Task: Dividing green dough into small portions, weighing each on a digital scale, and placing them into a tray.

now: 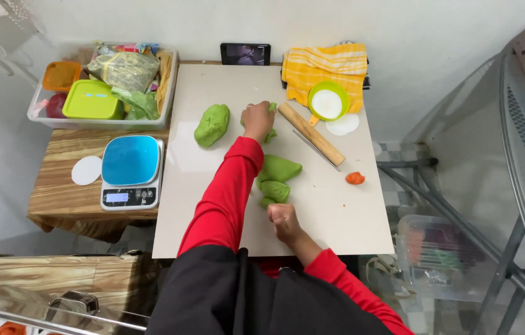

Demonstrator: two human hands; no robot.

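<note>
The pale board (330, 217) lay over my wooden table (63, 186). My left hand (257, 120) gripped green dough (271, 108) at the far end; my right hand (284, 218) pinched the near end of the dough strip (276, 177), rolling pin (311, 133) just beside.

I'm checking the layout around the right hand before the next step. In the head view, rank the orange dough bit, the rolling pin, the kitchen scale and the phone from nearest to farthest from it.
Measured from the right hand, low on the board:
1. Orange dough bit, to its right and a little up.
2. Rolling pin, above it, slightly right.
3. Kitchen scale, well off to its left, on the wooden table.
4. Phone, at the far edge against the wall.
</note>
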